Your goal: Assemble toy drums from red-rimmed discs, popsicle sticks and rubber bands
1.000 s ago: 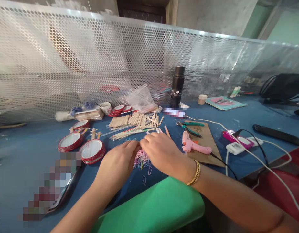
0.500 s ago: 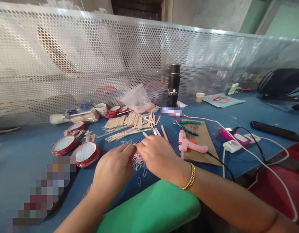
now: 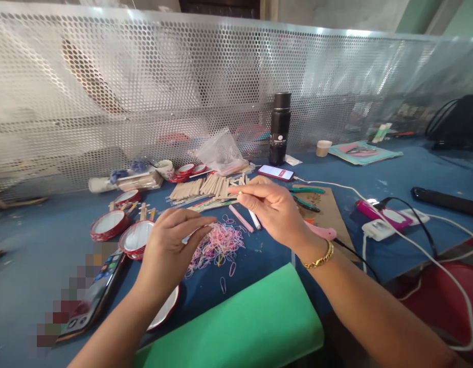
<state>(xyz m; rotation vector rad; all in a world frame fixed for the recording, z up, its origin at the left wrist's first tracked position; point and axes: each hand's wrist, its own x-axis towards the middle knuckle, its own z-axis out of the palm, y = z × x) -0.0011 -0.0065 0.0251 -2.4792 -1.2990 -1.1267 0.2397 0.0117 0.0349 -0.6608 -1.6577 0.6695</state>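
My left hand (image 3: 173, 250) hovers just left of a pile of small pink and pastel loops (image 3: 223, 243), which look like elastic bands. Its thumb and forefinger are apart, and I see nothing held in them. Higher up and to the right, my right hand (image 3: 274, 209) is closed in a pinch; a tiny pale speck shows at the fingertips, too small to name. Behind it lie flat wooden sticks (image 3: 186, 190), partly covered by the fingers. A pink stick (image 3: 241, 219) and a white one lie below that hand. Under my left wrist a red-rimmed white disc (image 3: 165, 309) is partly hidden.
Red-rimmed round pieces (image 3: 109, 223) and a phone (image 3: 100, 291) lie at left. A black bottle (image 3: 280, 130) stands near the perforated metal screen (image 3: 221, 76). At right are a pink glue gun (image 3: 321, 231), green-handled pliers (image 3: 309, 190), a power strip (image 3: 378, 230) and cables. A green block (image 3: 236, 327) fills the front.
My hands were together over the loops and have parted. The right hand rose to the right in a pinch, the left drew back with its fingers loosened. More of the pile shows.
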